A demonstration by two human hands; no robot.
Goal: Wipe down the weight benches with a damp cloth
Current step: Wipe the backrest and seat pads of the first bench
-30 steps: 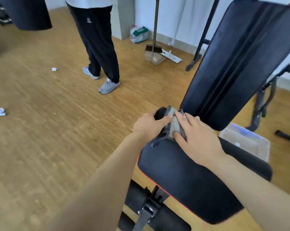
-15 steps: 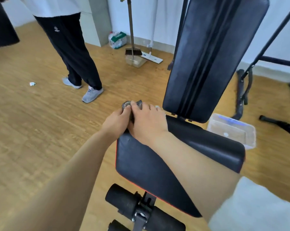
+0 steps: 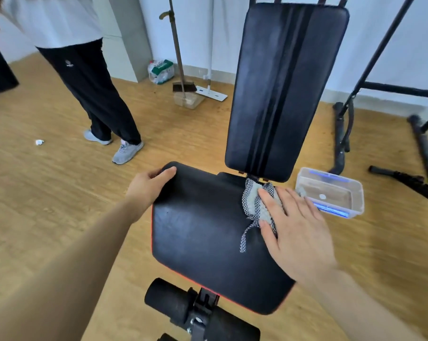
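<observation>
While gripping far-left corner of seat [image 3: 203,230] with left hand [image 3: 149,187], pressed cloth [image 3: 254,204] under flat, straight-fingered right hand [image 3: 299,230], beside backrest [image 3: 281,89].

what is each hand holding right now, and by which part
The left hand grips the seat pad by its far left corner. The right hand grips nothing; it presses flat on the cloth, near the backrest.

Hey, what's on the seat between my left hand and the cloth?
Nothing. In the head view, only bare black seat pad stretches from the left hand, which grips its corner, to the cloth under the flat right hand.
</observation>
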